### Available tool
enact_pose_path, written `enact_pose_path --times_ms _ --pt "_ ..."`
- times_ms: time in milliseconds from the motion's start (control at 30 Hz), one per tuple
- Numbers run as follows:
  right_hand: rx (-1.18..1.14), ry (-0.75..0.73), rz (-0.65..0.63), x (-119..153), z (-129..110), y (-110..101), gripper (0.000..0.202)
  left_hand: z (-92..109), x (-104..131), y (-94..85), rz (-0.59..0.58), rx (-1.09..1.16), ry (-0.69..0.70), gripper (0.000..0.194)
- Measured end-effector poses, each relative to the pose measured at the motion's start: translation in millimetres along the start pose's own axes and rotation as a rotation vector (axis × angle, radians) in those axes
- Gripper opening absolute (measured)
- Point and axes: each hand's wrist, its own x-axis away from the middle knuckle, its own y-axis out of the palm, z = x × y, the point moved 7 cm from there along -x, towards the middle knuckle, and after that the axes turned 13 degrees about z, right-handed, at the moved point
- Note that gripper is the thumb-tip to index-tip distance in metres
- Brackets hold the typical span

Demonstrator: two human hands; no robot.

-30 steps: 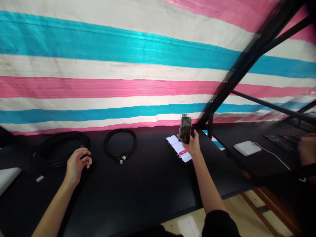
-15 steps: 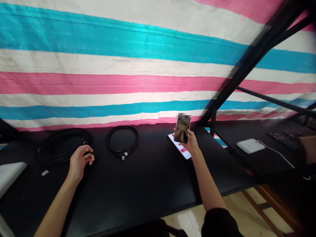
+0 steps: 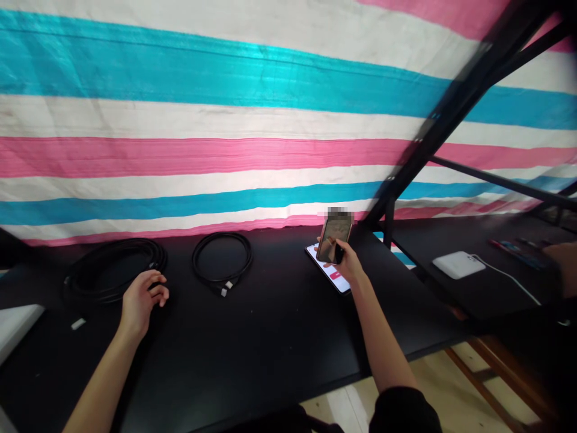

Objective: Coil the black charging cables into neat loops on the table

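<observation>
My right hand (image 3: 350, 264) is wrapped round a smartphone (image 3: 334, 239), tilted up with its screen toward me. The thumb lies over that screen. Beneath the held phone, a second phone (image 3: 339, 280) lies flat on the black table (image 3: 252, 355), its bright white and pink screen partly covered. My left hand (image 3: 143, 297) holds nothing; its fingers are loosely curled and apart, near the right edge of a large coil of black cable (image 3: 97, 294). Between my hands lies a smaller loop of black cable (image 3: 247, 264) with light plugs (image 3: 225, 288) at its near end.
A white box-like object (image 3: 18, 328) lies at the far left, with a small white piece (image 3: 78, 324) near it. On the adjoining right table are a white device (image 3: 458, 265) with a cord and another person's blurred hand (image 3: 563, 264). A black metal frame (image 3: 401, 174) rises between the tables.
The held phone has tilted slightly to the right, and the thumb has come further over its screen. My left hand has shifted slightly left and down in view.
</observation>
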Motion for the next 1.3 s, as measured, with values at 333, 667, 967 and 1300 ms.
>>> enact_pose_path --times_ms 333,667,967,1300 --pt "-0.039 0.021 0.031 -1.1 -4.3 -0.7 0.048 1.7 1.0 -0.5 0.009 0.015 0.01 0.016" --pt "-0.105 0.071 0.054 -0.7 -4.1 -3.4 0.043 1.7 -1.3 -1.5 0.005 0.021 0.009 0.018" --pt "-0.187 0.087 0.054 -2.8 -2.7 -4.3 0.04 -0.7 -3.3 -4.0 0.024 0.022 0.012 0.021" --pt "-0.244 0.123 0.072 -0.9 -2.6 -6.1 0.038 -1.0 -3.8 -3.1 0.021 0.026 -0.002 0.021"
